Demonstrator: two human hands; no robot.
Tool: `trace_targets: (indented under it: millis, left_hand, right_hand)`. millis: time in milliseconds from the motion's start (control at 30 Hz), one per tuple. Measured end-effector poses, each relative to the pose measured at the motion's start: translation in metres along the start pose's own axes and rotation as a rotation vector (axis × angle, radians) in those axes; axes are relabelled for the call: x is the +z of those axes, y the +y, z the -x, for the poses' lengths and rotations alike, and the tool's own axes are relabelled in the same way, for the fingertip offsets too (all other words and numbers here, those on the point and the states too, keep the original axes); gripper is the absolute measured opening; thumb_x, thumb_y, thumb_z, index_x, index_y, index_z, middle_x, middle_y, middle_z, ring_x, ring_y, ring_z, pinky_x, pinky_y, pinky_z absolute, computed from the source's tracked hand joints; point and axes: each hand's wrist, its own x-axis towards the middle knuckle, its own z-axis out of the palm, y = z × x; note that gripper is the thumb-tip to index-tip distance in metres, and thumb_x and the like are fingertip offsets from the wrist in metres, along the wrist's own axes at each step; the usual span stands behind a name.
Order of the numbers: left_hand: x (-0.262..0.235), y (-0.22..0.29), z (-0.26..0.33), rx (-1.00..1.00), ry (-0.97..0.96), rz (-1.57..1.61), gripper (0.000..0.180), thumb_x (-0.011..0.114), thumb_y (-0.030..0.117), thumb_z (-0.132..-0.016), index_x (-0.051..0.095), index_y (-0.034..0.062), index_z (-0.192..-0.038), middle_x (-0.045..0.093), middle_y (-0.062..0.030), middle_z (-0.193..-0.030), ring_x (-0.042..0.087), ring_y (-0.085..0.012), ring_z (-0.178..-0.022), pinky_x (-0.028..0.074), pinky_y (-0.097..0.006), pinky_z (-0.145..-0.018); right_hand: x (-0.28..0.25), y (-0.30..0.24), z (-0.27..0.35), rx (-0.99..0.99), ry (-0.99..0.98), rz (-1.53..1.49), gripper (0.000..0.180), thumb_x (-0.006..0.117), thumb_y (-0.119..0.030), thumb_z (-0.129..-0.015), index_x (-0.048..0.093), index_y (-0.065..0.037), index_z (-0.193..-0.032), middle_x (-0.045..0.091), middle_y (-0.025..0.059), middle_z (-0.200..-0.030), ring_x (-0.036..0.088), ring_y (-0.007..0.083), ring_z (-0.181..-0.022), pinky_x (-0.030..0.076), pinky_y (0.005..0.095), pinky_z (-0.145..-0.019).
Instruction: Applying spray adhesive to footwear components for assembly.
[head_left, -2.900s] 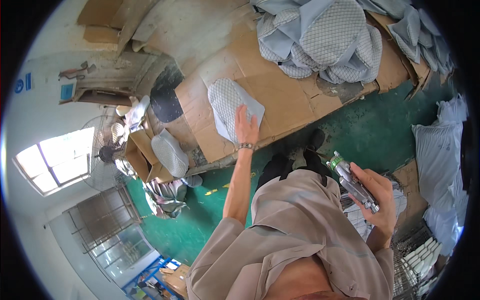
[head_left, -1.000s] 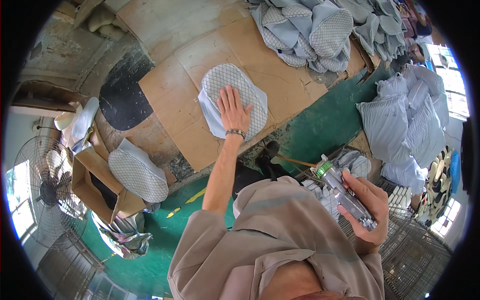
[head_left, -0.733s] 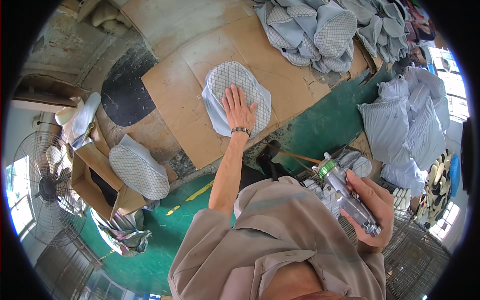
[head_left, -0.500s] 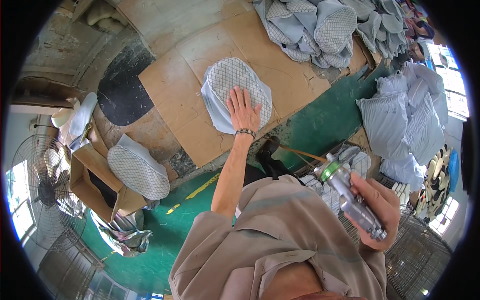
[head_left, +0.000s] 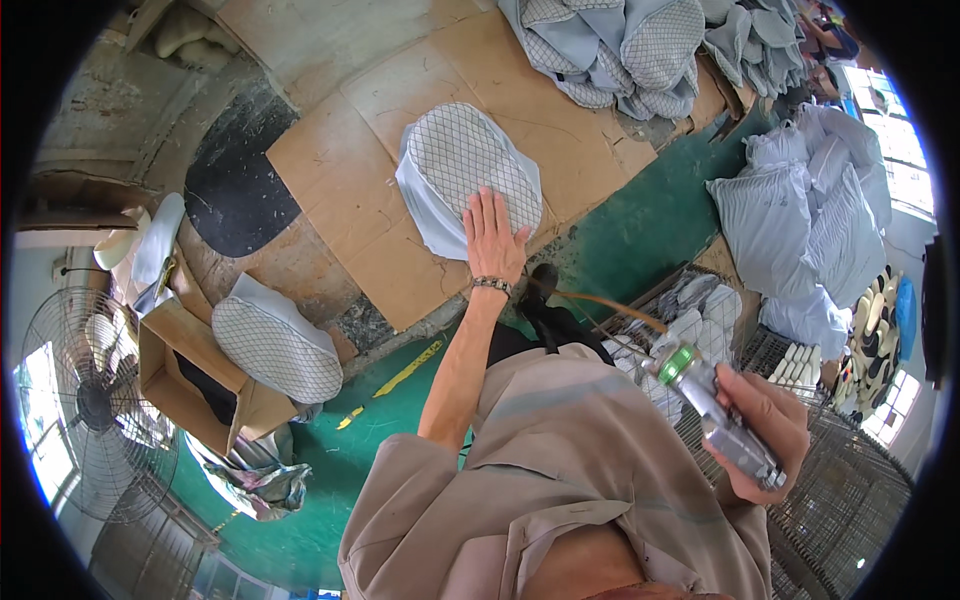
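Observation:
An oval quilted pad (head_left: 462, 150), pale with a dark diamond grid and a smooth grey-blue fabric border, lies on a flattened cardboard sheet (head_left: 345, 215). My left hand (head_left: 495, 238) rests flat on the pad's near right part, fingers stretched toward its middle and the thumb spread. Away from the cardboard, at the right, my right hand (head_left: 765, 425) is wrapped around a metal spray gun (head_left: 715, 405) with a green ring. The gun is held up in front of my torso. Where my fingers sit on its trigger is hidden.
More quilted pieces (head_left: 660, 55) are heaped at the far right of the bench. Stuffed white bags (head_left: 810, 200) stand right, above wire racks (head_left: 840, 490). At left are a wire fan (head_left: 95, 400), an open carton (head_left: 185, 370) and another quilted pad (head_left: 275, 340). A black oval (head_left: 240, 175) lies beside the cardboard.
My left hand has slid a little toward me, nearer the pad's close edge. The spray gun in my right hand has shifted slightly right and down. The whole view has moved slightly.

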Motion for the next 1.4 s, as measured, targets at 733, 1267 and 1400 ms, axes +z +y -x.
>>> trace_targets:
  millis: [733,1267,1400]
  left_hand:
    - [0.039,-0.066,0.236,-0.817,-0.336,0.261,0.052,0.043,0.050,-0.102,0.071,0.0057,-0.101,0.075,-0.0139,-0.088,0.069,-0.0376,-0.091,0.052,-0.045,-0.082]
    - [0.100,-0.062,0.362,-1.552,-0.212,0.810,0.047,0.057,0.048,-0.097,0.066,0.0049,-0.115,0.075,-0.0111,-0.094,0.073,-0.0243,-0.083,0.058,-0.043,-0.070]
    - [0.098,-0.064,0.348,-1.432,-0.197,0.823,0.051,0.054,0.050,-0.098,0.061,0.0067,-0.124,0.073,-0.0128,-0.106,0.071,-0.0256,-0.090,0.057,-0.043,-0.078]
  right_hand:
    - [-0.043,0.085,0.082,0.039,0.021,-0.010,0.059,0.078,-0.018,-0.071,0.067,0.008,-0.123,0.065,0.0160,-0.086,0.064,0.0234,-0.072,0.047,0.0296,-0.066]
    - [-0.077,0.143,0.139,0.213,0.175,0.025,0.062,0.077,-0.027,-0.065,0.071,0.005,-0.118,0.070,0.0150,-0.087,0.065,0.0253,-0.077,0.047,0.0322,-0.074]
    - [-0.082,0.157,0.144,0.103,-0.007,-0.135,0.059,0.077,-0.023,-0.067,0.071,0.003,-0.120,0.069,0.0146,-0.087,0.065,0.0255,-0.075,0.047,0.0318,-0.072]
